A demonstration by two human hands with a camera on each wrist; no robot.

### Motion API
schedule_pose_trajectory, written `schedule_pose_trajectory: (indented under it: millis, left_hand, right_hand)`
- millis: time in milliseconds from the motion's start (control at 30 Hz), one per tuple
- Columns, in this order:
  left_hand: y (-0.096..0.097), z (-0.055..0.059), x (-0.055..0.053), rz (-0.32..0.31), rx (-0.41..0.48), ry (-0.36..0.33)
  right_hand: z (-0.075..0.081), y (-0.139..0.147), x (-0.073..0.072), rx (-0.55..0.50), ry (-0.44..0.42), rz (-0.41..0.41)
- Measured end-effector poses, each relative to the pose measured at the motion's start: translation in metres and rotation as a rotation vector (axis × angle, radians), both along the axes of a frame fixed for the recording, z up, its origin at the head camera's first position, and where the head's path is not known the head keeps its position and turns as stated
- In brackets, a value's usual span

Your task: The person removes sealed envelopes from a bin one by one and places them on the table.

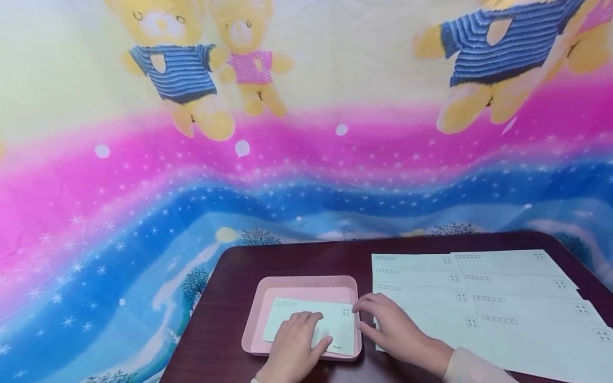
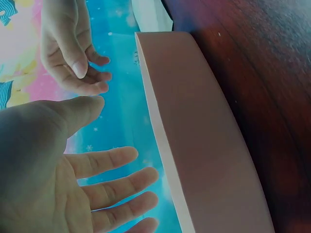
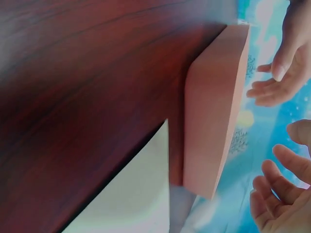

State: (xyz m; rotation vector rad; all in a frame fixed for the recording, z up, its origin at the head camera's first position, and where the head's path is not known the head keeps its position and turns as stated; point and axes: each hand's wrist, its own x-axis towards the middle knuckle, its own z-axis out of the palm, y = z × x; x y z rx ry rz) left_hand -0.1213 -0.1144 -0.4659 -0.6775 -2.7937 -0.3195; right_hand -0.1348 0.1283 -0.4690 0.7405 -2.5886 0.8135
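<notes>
A pink tray [image 1: 254,308] stands near the middle of the dark table, with a pale envelope [image 1: 330,330] lying in it, printed with a row of small boxes and a stamp square. My left hand [image 1: 294,338] is over the envelope's front part in the head view, fingers spread. From the left wrist view, this left hand [image 2: 92,165] hovers above the tray wall [image 2: 194,121] with nothing in its fingers. Beside the tray's right rim is my right hand [image 1: 395,330]; in the right wrist view the right hand [image 3: 286,189] has loosely bent fingers and holds nothing.
Several overlapping envelopes [image 1: 517,340] lie in two columns on the right of the table [image 1: 206,330]. One envelope corner [image 3: 141,184] lies close to the tray's right side. Behind the table hangs a cloth [image 1: 306,159] printed with bears and snow.
</notes>
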Motion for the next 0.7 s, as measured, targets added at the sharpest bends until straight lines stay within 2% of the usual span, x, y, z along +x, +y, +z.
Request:
schedule_pose_trajectory:
  millis: [167,367,700]
  left_hand:
    - [-0.007,0.001,-0.001,0.020,-0.001,0.016]
    - [-0.017,0.001,-0.004,0.047,0.007,0.019]
    - [-0.033,-0.003,-0.007,0.095,0.012,0.002]
  right_hand:
    - [0.002,-0.014,-0.002,0.013,0.019,0.023]
    - [0.004,-0.028,-0.003,0.028,-0.015,0.057]
    - [-0.004,-0.052,-0.007,0.131,-0.048,0.083]
